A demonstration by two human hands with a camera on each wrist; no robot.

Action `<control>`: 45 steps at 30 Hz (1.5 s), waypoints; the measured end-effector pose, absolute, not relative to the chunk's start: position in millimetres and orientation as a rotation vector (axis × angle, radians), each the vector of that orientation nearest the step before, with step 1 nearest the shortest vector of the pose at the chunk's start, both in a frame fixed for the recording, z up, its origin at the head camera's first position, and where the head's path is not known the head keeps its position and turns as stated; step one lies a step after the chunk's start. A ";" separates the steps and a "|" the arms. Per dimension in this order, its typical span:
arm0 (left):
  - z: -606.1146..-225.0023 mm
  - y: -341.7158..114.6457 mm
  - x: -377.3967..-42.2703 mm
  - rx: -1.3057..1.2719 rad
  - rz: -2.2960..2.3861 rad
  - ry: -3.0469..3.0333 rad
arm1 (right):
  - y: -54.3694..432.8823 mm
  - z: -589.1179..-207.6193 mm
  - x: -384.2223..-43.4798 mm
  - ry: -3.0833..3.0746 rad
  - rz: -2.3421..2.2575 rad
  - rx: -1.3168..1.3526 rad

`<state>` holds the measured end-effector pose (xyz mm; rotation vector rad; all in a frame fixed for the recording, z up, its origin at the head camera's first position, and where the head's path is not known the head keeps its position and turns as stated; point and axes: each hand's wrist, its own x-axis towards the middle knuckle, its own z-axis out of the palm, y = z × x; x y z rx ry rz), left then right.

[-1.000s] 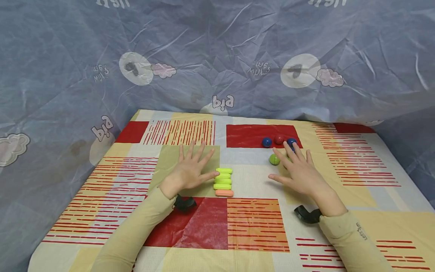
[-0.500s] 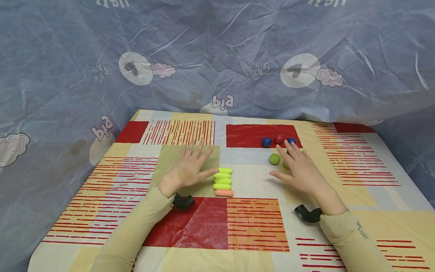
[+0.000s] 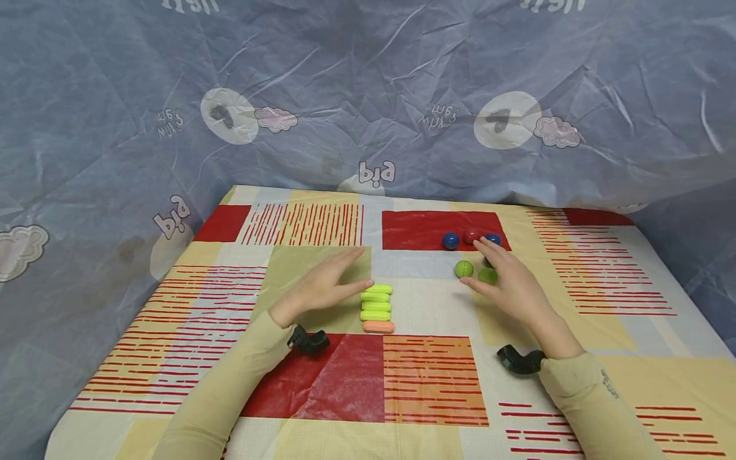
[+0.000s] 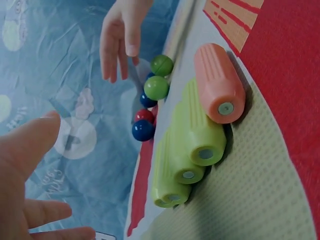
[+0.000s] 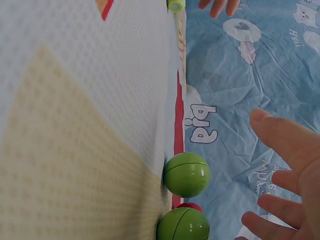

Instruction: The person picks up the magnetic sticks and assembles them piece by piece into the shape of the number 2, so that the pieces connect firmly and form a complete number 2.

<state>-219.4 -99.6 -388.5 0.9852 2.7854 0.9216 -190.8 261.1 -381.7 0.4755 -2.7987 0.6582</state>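
Beside a row of plastic rods, my left hand [image 3: 318,287] is held with fingers extended and holds nothing. The row has several lime-green rods [image 3: 376,306] and one salmon rod [image 3: 379,327] at the near end; metal discs show on their ends in the left wrist view. My right hand [image 3: 519,291] holds nothing, its fingers extended beside the balls. Two green balls [image 3: 464,269] lie nearest its thumb. Behind them are a red ball [image 3: 471,236] and blue balls [image 3: 451,241]; another blue ball [image 4: 150,76] is mostly hidden behind a green one in the left wrist view.
A patterned cloth [image 3: 431,306] with red, orange and striped patches covers the table. A blue-grey printed sheet [image 3: 368,96] hangs behind it and along both sides. Black wrist cameras [image 3: 520,360] are strapped to both wrists.
Both hands have turned from spread, palm-down poses onto their edges, fingers drawn closer together. More of the second green ball shows beside the right hand. Rods and balls stay in place.
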 end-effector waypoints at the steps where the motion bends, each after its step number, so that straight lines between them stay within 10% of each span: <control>1: -389.9 -99.6 -220.1 0.966 0.985 2.763 | 261.2 -382.1 -191.7 -2.795 0.687 0.462; 45: -431.5 -86.6 -228.8 0.630 1.384 2.572 | 271.2 -414.1 -214.8 -2.746 1.123 0.298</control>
